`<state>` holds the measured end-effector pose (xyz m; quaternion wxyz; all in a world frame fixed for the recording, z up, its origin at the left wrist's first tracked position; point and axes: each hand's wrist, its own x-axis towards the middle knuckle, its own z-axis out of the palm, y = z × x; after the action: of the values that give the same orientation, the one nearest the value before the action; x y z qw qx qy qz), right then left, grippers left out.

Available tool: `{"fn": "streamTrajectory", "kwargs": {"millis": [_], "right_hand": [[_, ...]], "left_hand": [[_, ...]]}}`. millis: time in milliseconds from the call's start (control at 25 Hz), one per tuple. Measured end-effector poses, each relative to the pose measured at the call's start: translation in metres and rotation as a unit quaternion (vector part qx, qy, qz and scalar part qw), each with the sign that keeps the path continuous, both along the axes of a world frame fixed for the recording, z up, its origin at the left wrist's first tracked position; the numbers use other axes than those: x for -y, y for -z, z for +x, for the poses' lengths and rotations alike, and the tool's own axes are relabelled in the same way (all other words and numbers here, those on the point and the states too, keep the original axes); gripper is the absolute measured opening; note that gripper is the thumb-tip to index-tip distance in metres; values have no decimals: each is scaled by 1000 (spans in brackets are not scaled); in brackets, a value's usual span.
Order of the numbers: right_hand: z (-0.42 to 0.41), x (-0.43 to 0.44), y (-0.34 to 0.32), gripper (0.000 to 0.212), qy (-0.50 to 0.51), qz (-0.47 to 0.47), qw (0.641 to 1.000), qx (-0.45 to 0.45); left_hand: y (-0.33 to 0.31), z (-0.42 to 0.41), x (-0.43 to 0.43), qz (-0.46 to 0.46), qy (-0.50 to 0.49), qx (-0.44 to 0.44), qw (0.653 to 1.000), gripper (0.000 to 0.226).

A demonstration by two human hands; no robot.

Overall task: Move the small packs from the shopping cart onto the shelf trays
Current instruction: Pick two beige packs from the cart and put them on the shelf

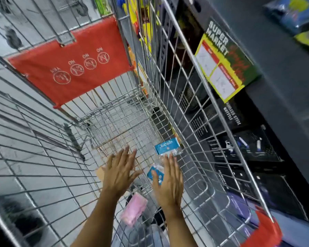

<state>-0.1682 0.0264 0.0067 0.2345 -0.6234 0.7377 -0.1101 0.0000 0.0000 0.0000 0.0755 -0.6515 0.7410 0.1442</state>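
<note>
I look down into a wire shopping cart (194, 107). Two small blue packs lie on its floor at the right: one (166, 146) lies flat further in, the other (155, 172) sits under the fingers of my right hand (168, 182). A pink pack (133, 208) lies nearer me, between my forearms. My left hand (119, 171) hovers flat with fingers spread, left of the blue packs and holding nothing. My right hand is also flat and open, its fingertips just short of the farther blue pack.
A red child-seat flap (70, 63) closes the cart's far end. Dark shelving (284, 86) with a yellow price tag (219, 68) runs along the right, black boxes below it. Colourful packs (292, 13) lie on the upper shelf. Tiled floor lies to the left.
</note>
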Motion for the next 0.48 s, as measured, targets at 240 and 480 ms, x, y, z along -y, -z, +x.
{"fn": "streamTrajectory", "kwargs": {"millis": [240,480], "right_hand": [[3,-16,4,66,-32,10,999,-35],[18,-14,8,57,15,-10,1000,17]], "left_hand": [[9,-7,25,-70,-2,-7,998,71],[0,-30,78,92,-168,-252,949,76]]}}
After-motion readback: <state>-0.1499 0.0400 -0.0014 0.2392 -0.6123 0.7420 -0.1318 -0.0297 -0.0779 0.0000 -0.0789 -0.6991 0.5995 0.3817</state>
